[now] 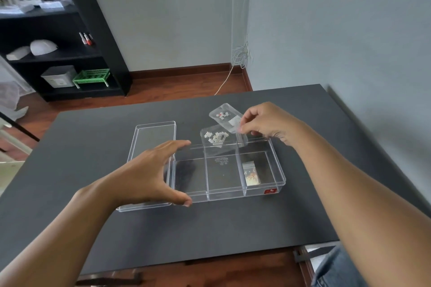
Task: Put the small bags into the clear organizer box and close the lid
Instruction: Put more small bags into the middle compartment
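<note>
The clear organizer box (278, 168) stands open on the dark table, split into three compartments. A small bag with gold bits (250, 173) lies in its right compartment. My left hand (151, 170) spans the box's left end, thumb at the near corner, fingers at the far wall. My right hand (263, 123) pinches a small clear bag with white and red beads (225, 116) just above the box's far edge. Another bag of white beads (215, 138) rests tilted over the far wall of the middle compartment. The clear lid (152, 133) lies flat, left of the box.
The dark table (93, 158) has its near edge toward me and a grey wall close on the right. A black shelf unit (58, 42) with a green basket stands on the wooden floor beyond the table's far left corner.
</note>
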